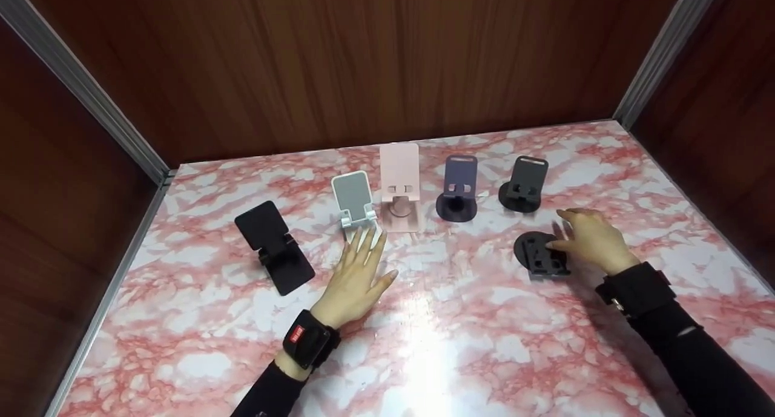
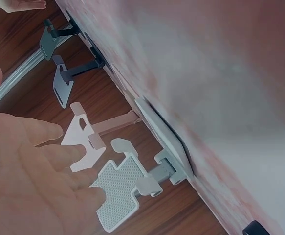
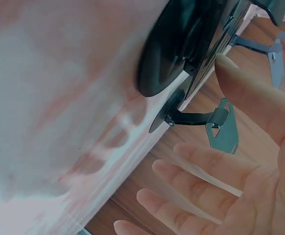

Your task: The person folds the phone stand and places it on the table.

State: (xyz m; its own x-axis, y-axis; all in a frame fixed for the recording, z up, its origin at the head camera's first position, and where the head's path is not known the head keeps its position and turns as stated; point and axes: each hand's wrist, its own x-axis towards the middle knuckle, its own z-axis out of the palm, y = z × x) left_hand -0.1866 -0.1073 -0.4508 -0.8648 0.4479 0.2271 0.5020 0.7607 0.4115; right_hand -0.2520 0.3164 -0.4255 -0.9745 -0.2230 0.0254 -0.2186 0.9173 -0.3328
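My left hand [image 1: 351, 284] hovers palm down with fingers spread, fingertips at the base of a white and grey phone stand [image 1: 354, 196]. In the left wrist view nothing is held in that palm. On the right, my right hand [image 1: 596, 238] is beside a black phone stand [image 1: 542, 259] folded down over its round base. The thumb tip lies right at the folded stand's top plate, as the right wrist view shows, while the other fingers stretch out loosely past it. Behind that stand is an upright dark grey phone stand [image 1: 528, 178] on a round base.
A pink phone stand [image 1: 399, 169] and a purple one [image 1: 460, 178] stand upright between the hands, toward the back. At left a black stand [image 1: 266, 229] lies opened out. The marbled red and white table [image 1: 200, 320] is bounded by brown wood panels [image 1: 387, 60] behind and at both sides.
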